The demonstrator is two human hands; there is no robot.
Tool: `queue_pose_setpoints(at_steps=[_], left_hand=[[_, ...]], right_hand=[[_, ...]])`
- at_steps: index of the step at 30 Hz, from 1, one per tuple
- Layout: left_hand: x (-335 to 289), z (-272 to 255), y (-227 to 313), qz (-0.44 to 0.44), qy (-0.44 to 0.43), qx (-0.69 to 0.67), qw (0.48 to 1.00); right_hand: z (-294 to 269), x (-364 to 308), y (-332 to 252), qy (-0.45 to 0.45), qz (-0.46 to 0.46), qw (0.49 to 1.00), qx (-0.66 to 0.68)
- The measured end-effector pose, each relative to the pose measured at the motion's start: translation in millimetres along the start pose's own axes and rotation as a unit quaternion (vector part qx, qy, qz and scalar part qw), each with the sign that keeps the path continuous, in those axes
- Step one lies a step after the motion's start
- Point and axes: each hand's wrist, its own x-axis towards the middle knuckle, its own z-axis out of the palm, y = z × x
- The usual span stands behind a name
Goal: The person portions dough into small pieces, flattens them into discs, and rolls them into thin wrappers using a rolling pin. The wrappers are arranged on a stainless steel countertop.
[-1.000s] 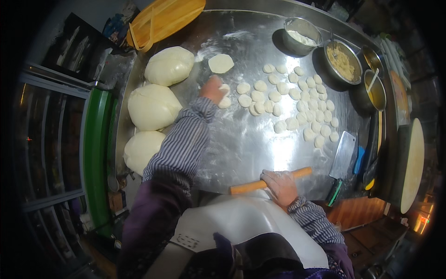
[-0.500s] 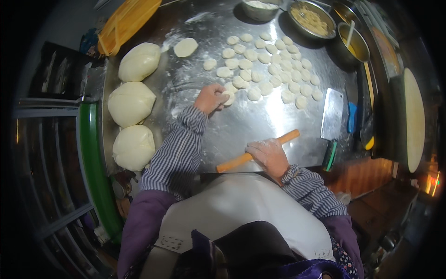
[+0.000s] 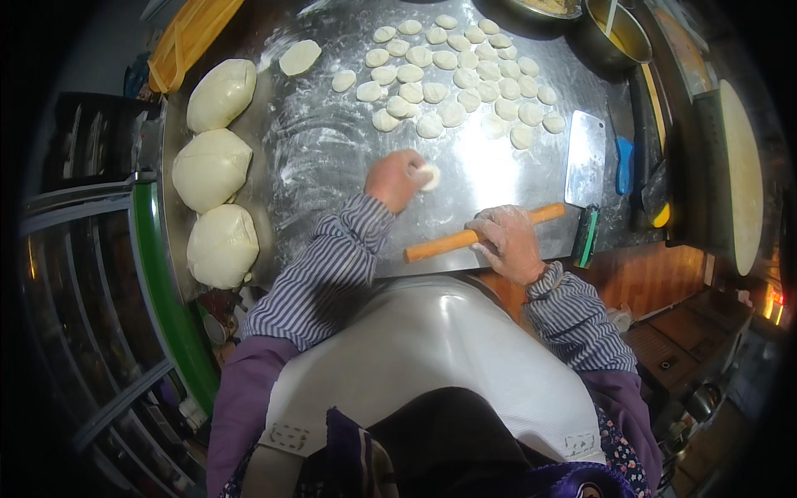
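Observation:
Between the fingers of my left hand (image 3: 397, 180) is a small round dough piece (image 3: 429, 177), held over the floured steel table (image 3: 332, 158). My right hand (image 3: 508, 241) is closed around a wooden rolling pin (image 3: 444, 246), which lies slantwise near the table's front edge. Beyond my hands, several flattened dough discs (image 3: 433, 92) are spread out, some touching or overlapping. A larger flat dough piece (image 3: 300, 57) lies apart from them at the far left.
Three big dough lumps (image 3: 212, 170) line the left edge. A cleaver (image 3: 586, 159) with a green-and-black handle and a blue-handled tool (image 3: 624, 165) lie at the right. Metal bowls (image 3: 616, 37) stand at the back right. A wooden board (image 3: 195, 41) is at the far left.
My left hand has drawn a dough piece away from the discs, toward me. My right hand and the rolling pin have shifted slightly right. The whole view has tilted, so the table appears higher.

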Motion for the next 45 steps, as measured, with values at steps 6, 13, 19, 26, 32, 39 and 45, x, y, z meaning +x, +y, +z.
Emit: queue_pose_setpoints(at_steps=[6,13,19,26,32,39,45], left_hand=[[-34.8,18.4,-1.9,0.115,-0.041,0.096,0.988],[-26.4,19.2,6.4,0.076,0.000,0.077,0.994],[-36.4,14.7,-12.4,0.090,0.067,-0.051,0.992],[-31.7,17.9,-3.6,0.132,0.068,0.111,0.983],[-39.2,9.2,-16.8,0.081,0.048,-0.015,0.995],[-36.2,15.1,-10.7,0.132,0.071,0.109,0.983],[-39.6,8.5,-24.1,0.071,0.078,-0.004,0.994]], right_hand=[[8.9,9.9,-16.1,-0.005,0.044,0.996,-0.073],[24.6,96.2,-4.3,0.057,0.062,0.976,-0.199],[18.0,39.8,-28.2,-0.052,0.065,0.986,-0.142],[39.6,94.4,-1.4,0.033,0.063,0.980,-0.183],[26.7,39.6,-31.8,-0.094,0.087,0.974,-0.186],[35.6,98.6,-15.8,0.069,0.042,0.976,-0.202],[29.7,32.4,-39.3,-0.096,0.084,0.977,-0.168]])
